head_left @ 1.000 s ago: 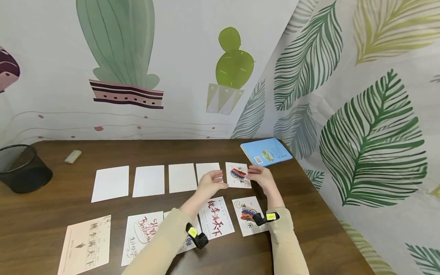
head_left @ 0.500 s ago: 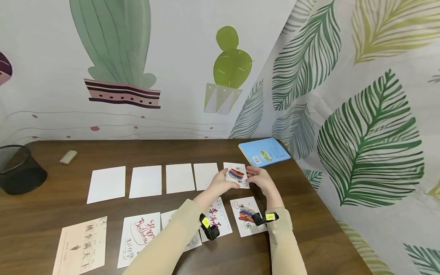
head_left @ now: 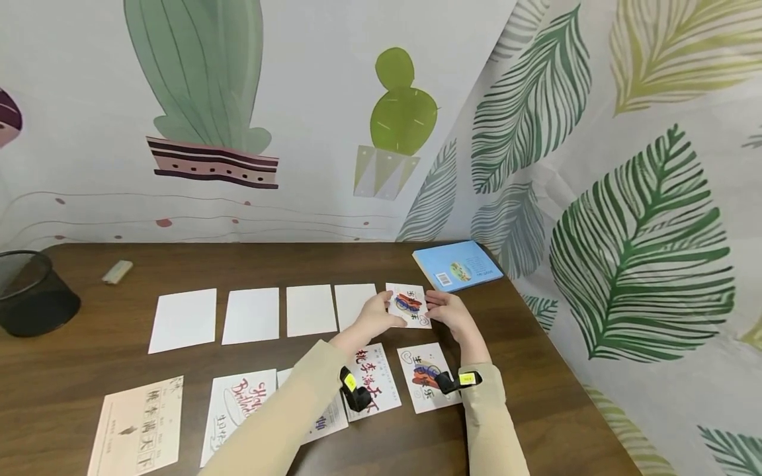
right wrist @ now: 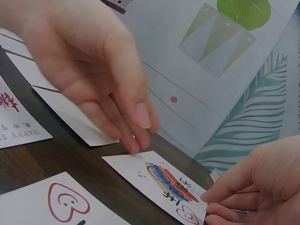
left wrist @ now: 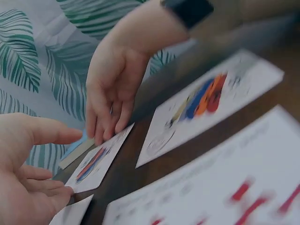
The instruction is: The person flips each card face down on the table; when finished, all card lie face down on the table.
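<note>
The left hand (head_left: 370, 320) has shifted right to the far colourful card (head_left: 408, 307), its fingers loosely spread, while the right hand (head_left: 454, 314), equally relaxed, touches the opposite edge.

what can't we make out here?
Upper picture card: part of left edge, head view, behind left hand.
Blue-lettered card: largely behind left sleeve, head view.
Blue book: words too small, head view.
Bin: cut by left edge, head view.
Red-lettered card: blurred, cropped, left wrist view.

Dark wooden worktop (head_left: 536, 410) bearing four blank white cards (head_left: 311, 311), printed cards (head_left: 408, 306), a blue book (head_left: 458, 264), black bin (head_left: 36, 309), small whitish block (head_left: 117, 272).
</note>
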Tool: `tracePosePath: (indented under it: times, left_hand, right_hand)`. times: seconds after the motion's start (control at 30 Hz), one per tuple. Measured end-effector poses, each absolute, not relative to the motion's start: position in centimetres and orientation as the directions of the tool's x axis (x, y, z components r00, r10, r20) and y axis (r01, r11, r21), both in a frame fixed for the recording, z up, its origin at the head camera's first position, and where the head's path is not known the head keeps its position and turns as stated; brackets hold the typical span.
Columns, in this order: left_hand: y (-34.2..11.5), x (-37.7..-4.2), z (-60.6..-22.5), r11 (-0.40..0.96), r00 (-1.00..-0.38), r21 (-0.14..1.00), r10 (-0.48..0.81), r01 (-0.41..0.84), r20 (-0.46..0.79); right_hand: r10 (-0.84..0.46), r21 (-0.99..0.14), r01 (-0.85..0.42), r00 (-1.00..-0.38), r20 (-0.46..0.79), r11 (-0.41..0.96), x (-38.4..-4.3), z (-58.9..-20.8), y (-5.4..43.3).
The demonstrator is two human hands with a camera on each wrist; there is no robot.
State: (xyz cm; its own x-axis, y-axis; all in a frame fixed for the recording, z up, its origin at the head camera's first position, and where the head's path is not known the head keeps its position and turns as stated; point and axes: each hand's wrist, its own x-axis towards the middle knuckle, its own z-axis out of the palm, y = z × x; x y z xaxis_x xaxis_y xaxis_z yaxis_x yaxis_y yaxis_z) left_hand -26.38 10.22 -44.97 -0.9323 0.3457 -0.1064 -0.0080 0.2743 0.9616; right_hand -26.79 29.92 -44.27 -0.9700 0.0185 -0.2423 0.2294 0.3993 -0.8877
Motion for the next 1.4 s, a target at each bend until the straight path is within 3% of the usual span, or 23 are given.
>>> tracePosePath:
  times: [0.2, 0.57, 0.97, 1.4]
  left_hand:
    - [10.3, -28.8, -44.1, 0.422, -0.897, 0.891, 0.439, 0.167, -0.039]
    - [11.2, -31.1, -43.5, 0.613, -0.809, 0.708, 0.579, 0.352, -0.099]
    - [11.7, -31.3, -43.7, 0.689, -0.797, 0.623, 0.579, 0.369, -0.169]
    - [12.0, -31.3, -44.2, 0.657, -0.813, 0.638, 0.577, 0.402, -0.082]
  right_hand:
    - [0.016, -0.901, 0.232, -0.970, -0.243, 0.366, -26.9, -44.6, 30.5]
    - [-0.004, -0.916, 0.237, -0.968, -0.252, 0.323, -27.1, -44.8, 30.6]
    - [-0.011, -0.918, 0.244, -0.965, -0.260, 0.314, -27.0, -44.8, 30.6]
    - [0.016, -0.929, 0.237, -0.970, -0.243, 0.285, -27.2, -45.0, 31.0]
